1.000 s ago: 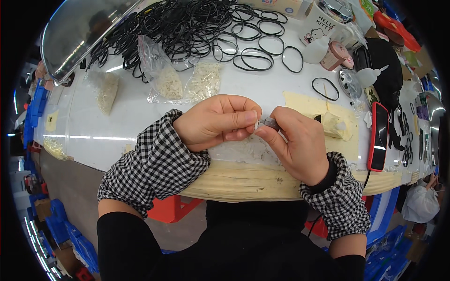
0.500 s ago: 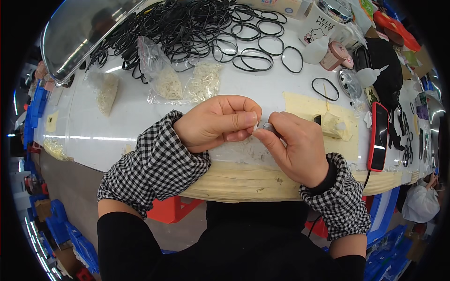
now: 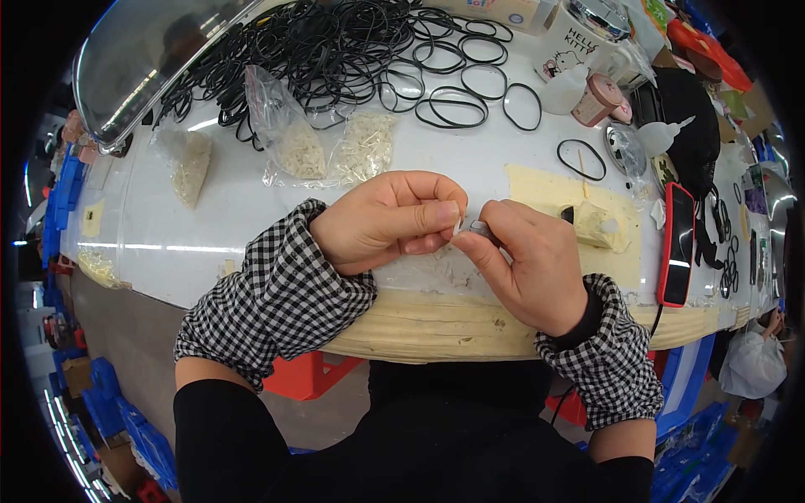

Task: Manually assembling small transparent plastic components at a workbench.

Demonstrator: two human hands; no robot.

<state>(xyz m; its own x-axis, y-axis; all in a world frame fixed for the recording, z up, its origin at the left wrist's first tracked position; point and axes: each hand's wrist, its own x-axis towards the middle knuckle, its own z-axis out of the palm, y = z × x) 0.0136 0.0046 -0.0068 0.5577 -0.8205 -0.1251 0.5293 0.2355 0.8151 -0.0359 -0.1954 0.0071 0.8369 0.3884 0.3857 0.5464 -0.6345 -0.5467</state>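
In the head camera's view, a small white piece [image 3: 458,225] is held at the centre of the frame, pinched between the thumb and fingers of the left hand [image 3: 392,218], whose grip is closed. A small grey object [image 3: 479,227] is held just to its right by the closed, curled grip of the right hand [image 3: 532,264]; whether the two parts touch cannot be told. Fine fingertip handling of the two small parts is judged to be the step in hand, and a steady left pinch and careful alignment by the right seem called for by the next move. Across the upper left of the white tabletop [image 3: 235,197], a tangled heap of black bands [image 3: 293,42] is spread, with bags of pale bits [image 3: 366,147] laid below it. A red-framed phone [image 3: 677,243] is seen at right, beyond a cream sheet [image 3: 537,178].
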